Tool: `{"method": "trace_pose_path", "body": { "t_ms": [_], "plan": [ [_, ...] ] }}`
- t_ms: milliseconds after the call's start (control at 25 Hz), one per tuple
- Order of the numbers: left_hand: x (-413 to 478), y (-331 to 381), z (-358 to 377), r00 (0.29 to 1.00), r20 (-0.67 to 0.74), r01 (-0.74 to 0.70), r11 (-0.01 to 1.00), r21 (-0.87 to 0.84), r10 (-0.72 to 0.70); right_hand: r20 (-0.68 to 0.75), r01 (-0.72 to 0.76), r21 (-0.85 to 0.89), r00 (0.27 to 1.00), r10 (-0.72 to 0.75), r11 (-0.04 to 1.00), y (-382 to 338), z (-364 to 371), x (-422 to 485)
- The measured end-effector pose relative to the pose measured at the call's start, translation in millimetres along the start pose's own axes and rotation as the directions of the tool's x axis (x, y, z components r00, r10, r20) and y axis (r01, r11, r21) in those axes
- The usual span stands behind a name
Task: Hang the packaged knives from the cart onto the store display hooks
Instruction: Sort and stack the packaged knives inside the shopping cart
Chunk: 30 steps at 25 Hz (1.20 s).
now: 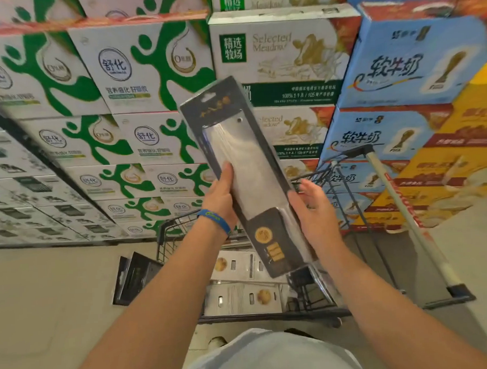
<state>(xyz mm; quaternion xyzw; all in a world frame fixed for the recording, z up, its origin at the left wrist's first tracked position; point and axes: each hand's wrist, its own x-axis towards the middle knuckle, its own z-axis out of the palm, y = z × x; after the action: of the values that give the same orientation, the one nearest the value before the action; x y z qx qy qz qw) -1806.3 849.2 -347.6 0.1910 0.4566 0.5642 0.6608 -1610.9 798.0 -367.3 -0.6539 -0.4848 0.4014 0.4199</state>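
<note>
Packaged knife (244,167), left hand (221,198) thumb across front

Carton wall (144,76) close beyond cart (166,240)

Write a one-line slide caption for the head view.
Left hand grips a packaged knife above the cart; open right hand at its edge, milk cartons stacked behind.

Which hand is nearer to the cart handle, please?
Right. The right hand sits by the knife pack at its right edge, toward the handle; the left hand grips the pack's left edge, farther away.
</note>
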Motion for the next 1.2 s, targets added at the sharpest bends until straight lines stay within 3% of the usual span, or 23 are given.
{"method": "trace_pose_path", "body": {
  "t_ms": [120,200,280,320,400,480,520,600,680,760,840,920,1000,1080,1120,1200],
  "plan": [
    [-5,-23,26,0.999,0.047,0.012,0.998,0.066,-0.016,0.164,0.028,-0.01,0.986,-0.026,1.0,-5,-22,4],
    [-6,-33,40,0.995,0.078,0.052,0.995,0.084,-0.059,0.094,0.042,-0.052,0.995,-0.037,0.998,8,-42,3],
    [-6,-44,43,0.995,0.054,0.062,0.947,0.315,-0.083,-0.072,0.067,-0.093,0.995,-0.073,0.993,23,-65,3],
    [-4,-54,36,0.997,0.036,0.046,0.862,0.505,-0.074,-0.148,0.066,-0.14,0.985,-0.086,0.988,30,-76,4],
    [-3,-78,13,0.994,-0.049,0.096,0.599,0.795,-0.093,-0.26,0.038,-0.239,0.96,-0.102,0.97,49,-95,8],
    [-6,-105,-11,0.963,-0.198,0.259,0.415,0.872,-0.185,-0.289,0.006,-0.31,0.952,-0.1,0.951,65,-103,9],
    [-6,-118,-17,0.936,-0.248,0.329,0.378,0.865,-0.249,-0.283,-0.04,-0.368,0.957,-0.07,0.929,74,-102,9],
    [-9,-136,-23,0.884,-0.259,0.421,0.422,0.803,-0.389,-0.223,-0.126,-0.482,0.975,0.018,0.867,92,-89,3],
    [-14,-147,-28,0.847,-0.214,0.482,0.531,0.697,-0.487,-0.118,-0.162,-0.546,0.986,0.116,0.822,112,-68,-2],
    [-14,-151,-37,0.827,-0.15,0.489,0.562,0.667,-0.541,0.003,-0.186,-0.734,0.961,0.277,0.653,135,-44,4],
    [-12,-149,-49,0.831,-0.115,0.474,0.584,0.659,-0.544,0.018,-0.191,-0.875,0.905,0.425,0.444,141,-26,21],
    [-6,-143,-68,0.843,-0.158,0.487,0.606,0.629,-0.514,-0.023,-0.231,-0.895,0.878,0.478,0.382,141,-17,41],
    [-1,-134,-88,0.826,-0.263,0.549,0.605,0.576,-0.499,-0.041,-0.256,-0.883,0.877,0.478,0.393,138,-14,47],
    [1,-129,-110,0.777,-0.362,0.625,0.571,0.531,-0.514,-0.126,-0.305,-0.819,0.922,0.366,0.487,129,-8,38],
    [3,-126,-123,0.762,-0.382,0.644,0.553,0.529,-0.523,-0.175,-0.279,-0.744,0.958,0.226,0.607,123,3,30],
    [10,-118,-147,0.757,-0.356,0.646,0.545,0.535,-0.547,-0.17,-0.025,-0.633,0.98,-0.107,0.774,97,40,11]
  ]
}}
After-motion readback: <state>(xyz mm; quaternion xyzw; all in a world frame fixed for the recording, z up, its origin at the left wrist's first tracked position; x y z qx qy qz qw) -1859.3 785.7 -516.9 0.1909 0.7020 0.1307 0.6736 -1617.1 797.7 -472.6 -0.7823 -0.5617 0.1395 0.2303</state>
